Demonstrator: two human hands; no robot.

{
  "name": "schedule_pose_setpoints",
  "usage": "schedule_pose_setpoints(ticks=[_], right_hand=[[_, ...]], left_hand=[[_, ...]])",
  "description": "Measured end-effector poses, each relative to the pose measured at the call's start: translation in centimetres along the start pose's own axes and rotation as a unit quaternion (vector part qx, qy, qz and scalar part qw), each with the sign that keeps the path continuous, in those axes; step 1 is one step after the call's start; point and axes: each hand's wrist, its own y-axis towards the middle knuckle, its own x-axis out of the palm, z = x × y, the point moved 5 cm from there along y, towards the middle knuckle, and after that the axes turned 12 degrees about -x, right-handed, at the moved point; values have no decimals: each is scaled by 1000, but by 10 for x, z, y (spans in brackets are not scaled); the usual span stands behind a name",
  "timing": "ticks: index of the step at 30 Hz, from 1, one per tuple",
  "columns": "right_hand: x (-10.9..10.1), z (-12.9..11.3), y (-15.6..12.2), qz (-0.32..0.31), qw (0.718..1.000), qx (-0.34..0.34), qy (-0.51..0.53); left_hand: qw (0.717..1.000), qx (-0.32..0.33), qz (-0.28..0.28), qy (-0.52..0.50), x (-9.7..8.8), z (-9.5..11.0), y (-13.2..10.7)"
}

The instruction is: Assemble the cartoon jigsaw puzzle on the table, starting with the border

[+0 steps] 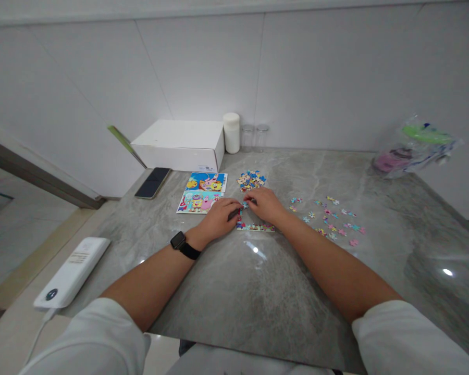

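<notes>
A partly joined jigsaw puzzle [256, 227] lies on the table before me, its bottom row and part of its left side put together. My left hand [222, 217], with a black watch on the wrist, rests at the puzzle's upper left, fingers curled in a pinch at that side. From the right, my right hand [264, 204] reaches in with thumb and forefinger at a small bluish puzzle piece [245, 205]. Its exact grip is partly hidden. Left of the hands lies a cartoon picture sheet [197, 202], its edge partly covered by my left hand.
A heap of puzzle pieces [251, 179] sits beyond my hands; loose pieces [328, 212] spread to the right. Behind stand a white box [180, 146], a white bottle [231, 134] and two glasses [261, 138]. A phone [153, 183], white power bank [72, 273] and plastic bag [412, 148] lie around.
</notes>
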Motion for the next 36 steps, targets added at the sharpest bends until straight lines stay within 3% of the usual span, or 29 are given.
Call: schedule_pose_setpoints(ticks=[9, 15, 36], right_hand=[[-6, 2, -5, -7, 1000, -1, -29], [-1, 1, -6, -30, 999, 1, -43], [4, 0, -5, -22, 999, 3, -35]], left_hand=[[1000, 13, 3, 2, 2, -1, -1], [1000, 11, 8, 1, 1, -1, -1], [1000, 12, 11, 2, 0, 0, -2]])
